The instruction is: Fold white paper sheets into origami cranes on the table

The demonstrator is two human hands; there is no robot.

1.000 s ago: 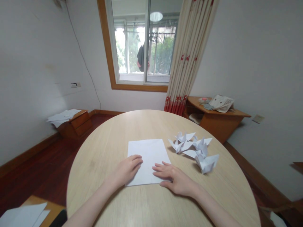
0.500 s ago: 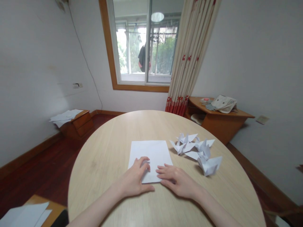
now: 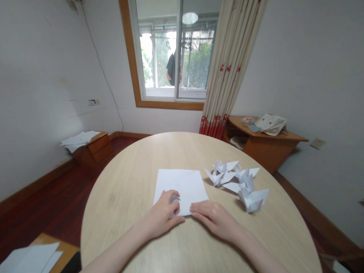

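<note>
A white sheet of paper (image 3: 179, 182) lies flat on the round table, its near edge bent slightly up by my hands. My left hand (image 3: 165, 214) rests over the near left part of the sheet, fingers curled on top and thumb at the near edge, gripping it. At the near right corner, my right hand (image 3: 214, 218) has its fingers pressed together, with the paper's edge between them and the thumb. Several folded paper cranes (image 3: 247, 180) stand in a cluster to the right of the sheet; the closest crane (image 3: 253, 199) is beyond my right hand.
The round wooden table (image 3: 127, 189) fills the middle. Papers (image 3: 34, 258) lie on a surface at lower left, and more papers (image 3: 81, 138) top a small cabinet (image 3: 99, 148) by the wall. A corner desk (image 3: 267, 149) at right holds a cloth bag (image 3: 271, 124).
The near edge of the sheet has shifted slightly away from me. My right fingers have drawn together at the corner, and my left fingers have curled in more.
</note>
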